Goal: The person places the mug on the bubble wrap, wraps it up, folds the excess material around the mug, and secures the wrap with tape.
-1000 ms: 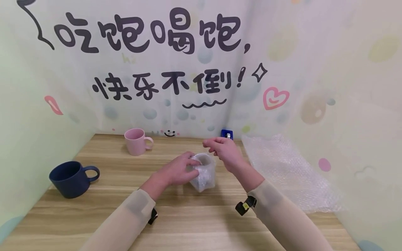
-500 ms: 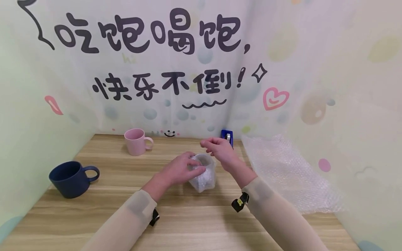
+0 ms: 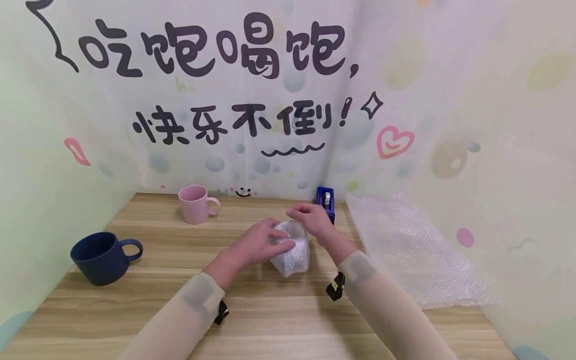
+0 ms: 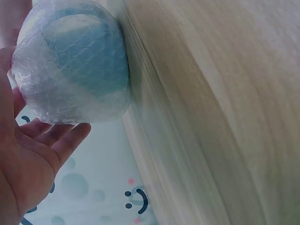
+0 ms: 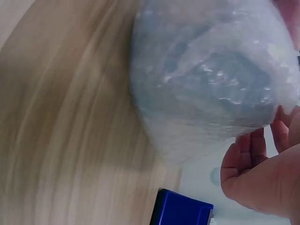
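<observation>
A rounded cup wrapped in bubble wrap (image 3: 291,256) stands on the table with its round opening up. My left hand (image 3: 257,242) holds it at the left and top, thumb across the near side of the rim. In the left wrist view, its fingers (image 4: 70,140) lie along the bubble wrap, and a bluish cup shape shows through. My right hand (image 3: 312,220) is at the far right of the opening. Its thumb and forefinger (image 5: 281,124) pinch at the top edge of the wrap; whether something thin lies between them is too small to tell.
A blue tape dispenser (image 3: 326,199) stands just behind my right hand. Flat bubble wrap (image 3: 414,245) lies along the table's right side. A pink mug (image 3: 193,206) is at the back left, and a navy mug (image 3: 100,262) is nearer on the left. A printed curtain backs the table.
My right hand has moved left and down from above the tape dispenser to the wrapped cup's rim, uncovering more of the dispenser. My left thumb has shifted across the near side; the cup has hardly moved.
</observation>
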Tool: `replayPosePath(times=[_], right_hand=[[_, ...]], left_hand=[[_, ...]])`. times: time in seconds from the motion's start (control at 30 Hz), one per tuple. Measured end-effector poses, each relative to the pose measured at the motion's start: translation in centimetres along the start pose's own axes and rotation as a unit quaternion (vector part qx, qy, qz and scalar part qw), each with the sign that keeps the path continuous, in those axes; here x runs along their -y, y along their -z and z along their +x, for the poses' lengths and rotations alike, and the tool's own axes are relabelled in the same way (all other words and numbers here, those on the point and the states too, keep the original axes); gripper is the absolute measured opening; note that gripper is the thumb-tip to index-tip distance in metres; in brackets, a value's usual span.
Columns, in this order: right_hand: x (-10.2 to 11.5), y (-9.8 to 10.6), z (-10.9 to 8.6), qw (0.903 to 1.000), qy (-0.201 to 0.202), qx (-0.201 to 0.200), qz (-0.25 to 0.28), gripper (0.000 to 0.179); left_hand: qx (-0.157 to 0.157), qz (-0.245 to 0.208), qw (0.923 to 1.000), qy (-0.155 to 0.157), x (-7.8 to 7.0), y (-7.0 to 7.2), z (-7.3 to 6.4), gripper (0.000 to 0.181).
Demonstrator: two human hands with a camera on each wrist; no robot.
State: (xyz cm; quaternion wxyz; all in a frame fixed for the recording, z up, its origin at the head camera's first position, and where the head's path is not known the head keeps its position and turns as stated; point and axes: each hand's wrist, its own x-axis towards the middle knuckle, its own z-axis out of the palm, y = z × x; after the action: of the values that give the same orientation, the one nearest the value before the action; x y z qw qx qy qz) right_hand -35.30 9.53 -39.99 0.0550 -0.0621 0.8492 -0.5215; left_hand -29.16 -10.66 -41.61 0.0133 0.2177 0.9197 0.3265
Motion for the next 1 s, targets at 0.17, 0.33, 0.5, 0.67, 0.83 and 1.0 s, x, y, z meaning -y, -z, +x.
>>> replayPosePath(times=[0.17,0.33,0.5,0.67,0.83,1.0], right_hand=[[-0.7,-0.2,0.0,0.9983,-0.01,-0.025,-0.053,0.036],[0.0,0.7,-0.1,0.9849,0.07,-0.035,-0.155,0.025],[0.8,1.2,-0.1,0.9553,0.136,0.075,-0.252,0.023],[0.3,1.0,0.1,0.9547,0.135,0.104,-0.244,0.025],[-0.6,1.0,0.4,0.9577,0.141,0.109,-0.225,0.026],[-0.9,0.9,0.4,0.9617,0.14,0.101,-0.212,0.026]], left_hand=[[-0.001,0.001,1.0,-0.007,-0.1,0.0,-0.1,0.05],[0.006,-0.002,1.0,-0.001,-0.2,0.0,-0.1,0.05],[0.002,0.003,1.0,-0.007,-0.1,0.0,0.0,0.048],[0.0,0.006,0.9999,-0.015,0.1,0.0,0.1,0.047],[0.004,0.011,0.9998,-0.013,0.0,0.1,0.0,0.05],[0.003,0.016,0.9997,-0.017,0.0,0.1,0.1,0.051]])
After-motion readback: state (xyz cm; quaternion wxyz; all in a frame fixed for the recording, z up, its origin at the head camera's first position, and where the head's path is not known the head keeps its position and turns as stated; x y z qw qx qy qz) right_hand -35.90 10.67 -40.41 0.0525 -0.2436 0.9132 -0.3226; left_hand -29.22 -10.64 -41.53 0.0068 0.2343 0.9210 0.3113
